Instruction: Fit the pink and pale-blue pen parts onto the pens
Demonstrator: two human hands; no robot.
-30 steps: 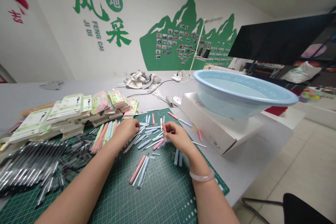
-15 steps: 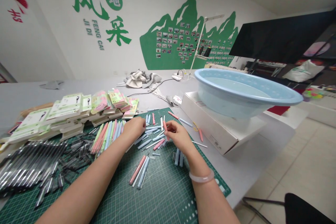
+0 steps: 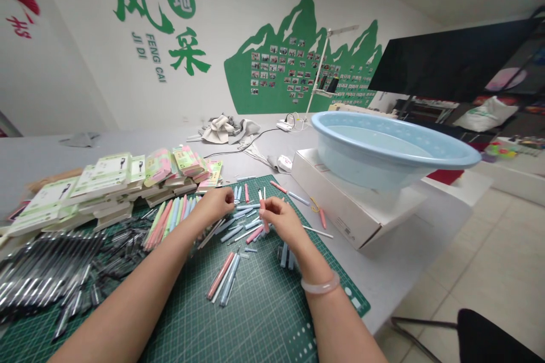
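Note:
My right hand (image 3: pixel 279 220) pinches a pink pen barrel (image 3: pixel 263 209), held upright over the pile. To its left, my left hand (image 3: pixel 218 204) is closed with fingertips pointing down; whatever it holds, if anything, is hidden. Between and below the hands lie loose blue pen parts (image 3: pixel 233 233), pink pen parts (image 3: pixel 254 234) and thin white refills. Nearer me on the green cutting mat (image 3: pixel 264 306), a pink pen (image 3: pixel 220 275) and a blue pen (image 3: pixel 230 279) lie side by side with a white stick between them. A row of coloured pens (image 3: pixel 168 218) sits left of my left wrist.
Many black pens (image 3: pixel 46 269) spread across the left side. Behind them are stacked pen boxes (image 3: pixel 106 173). At right, a blue basin (image 3: pixel 383 153) rests on a white carton (image 3: pixel 340 198). Crumpled cloth (image 3: pixel 221 129) and a cable lie at the back.
The view has shifted slightly. My right hand has tilted the pink barrel more upright and stays over the pile; my left hand has barely moved.

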